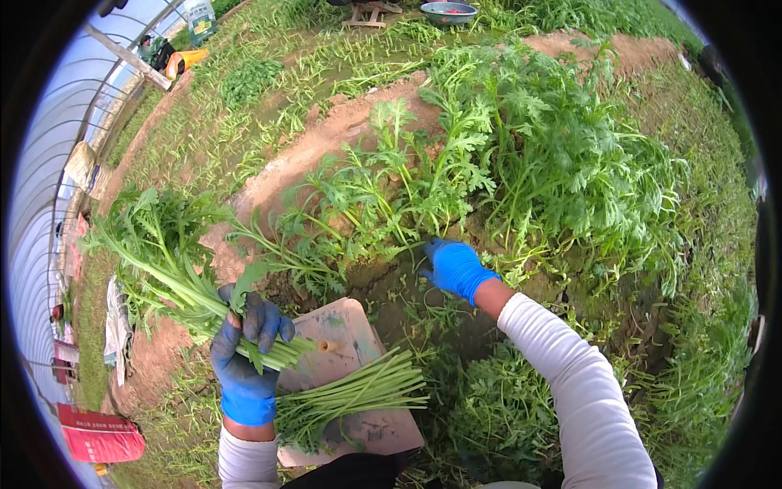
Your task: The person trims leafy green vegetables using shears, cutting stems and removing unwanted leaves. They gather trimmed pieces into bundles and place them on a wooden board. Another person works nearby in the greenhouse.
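Note:
My left hand [247,345], in a dirt-darkened blue glove, is closed around a bunch of chrysanthemum greens [189,296]. Its leaves point up and left, and the cut stem ends stick out to the right. Below them, a second bundle of cut greens [360,388] lies on a worn, pinkish flat board [391,431]. My right hand [455,266], also blue-gloved, reaches low at the base of the standing greens [391,202]. Its fingertips are partly hidden among shadow and stems, so whether it grips anything is unclear.
A dense stand of taller greens [568,153] rises on the right. Loose leaves [507,391] lie beneath my right arm. Bare soil [317,143] runs beyond the plants. A red sack [101,434] is at lower left; a basin [449,12] and wooden stool [371,13] stand at the far side.

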Demonstrator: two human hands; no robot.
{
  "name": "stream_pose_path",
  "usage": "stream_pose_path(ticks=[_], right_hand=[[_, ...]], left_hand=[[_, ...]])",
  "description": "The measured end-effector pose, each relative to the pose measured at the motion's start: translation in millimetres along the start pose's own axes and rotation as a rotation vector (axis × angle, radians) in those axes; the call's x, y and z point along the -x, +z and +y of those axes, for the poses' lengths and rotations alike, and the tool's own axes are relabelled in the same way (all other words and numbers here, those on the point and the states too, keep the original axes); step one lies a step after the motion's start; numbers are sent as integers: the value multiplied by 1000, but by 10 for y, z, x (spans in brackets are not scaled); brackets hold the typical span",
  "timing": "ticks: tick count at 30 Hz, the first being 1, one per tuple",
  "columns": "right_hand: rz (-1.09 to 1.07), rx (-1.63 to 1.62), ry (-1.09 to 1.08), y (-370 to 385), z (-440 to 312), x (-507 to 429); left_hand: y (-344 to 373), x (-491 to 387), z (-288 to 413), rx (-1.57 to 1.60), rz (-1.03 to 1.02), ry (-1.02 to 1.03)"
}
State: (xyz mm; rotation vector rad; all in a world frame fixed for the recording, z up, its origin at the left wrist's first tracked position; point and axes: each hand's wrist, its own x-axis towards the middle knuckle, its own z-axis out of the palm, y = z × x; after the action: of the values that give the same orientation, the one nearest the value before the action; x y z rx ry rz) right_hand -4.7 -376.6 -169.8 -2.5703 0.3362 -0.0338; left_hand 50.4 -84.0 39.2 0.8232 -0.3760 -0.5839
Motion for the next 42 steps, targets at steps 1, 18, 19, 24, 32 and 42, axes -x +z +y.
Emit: stream_pose_path(ticks=[1,18,19,24,32,42], right_hand=[[-58,8,119,-3,-12,14],[463,-291,332,611,-132,-562],[425,-282,304,642,-106,-589],[280,-151,185,794,220,-742],[326,-75,84,911,184,-741],[69,-430,336,500,284,-746]], left_hand=[[-3,-7,0,-8,2,8],[-71,55,-82,-32,98,-112],[-73,56,-79,-39,104,-112],[-52,44,-84,-70,110,-132],[-83,102,-99,-103,193,-145],[-141,116,-90,-75,211,-165]])
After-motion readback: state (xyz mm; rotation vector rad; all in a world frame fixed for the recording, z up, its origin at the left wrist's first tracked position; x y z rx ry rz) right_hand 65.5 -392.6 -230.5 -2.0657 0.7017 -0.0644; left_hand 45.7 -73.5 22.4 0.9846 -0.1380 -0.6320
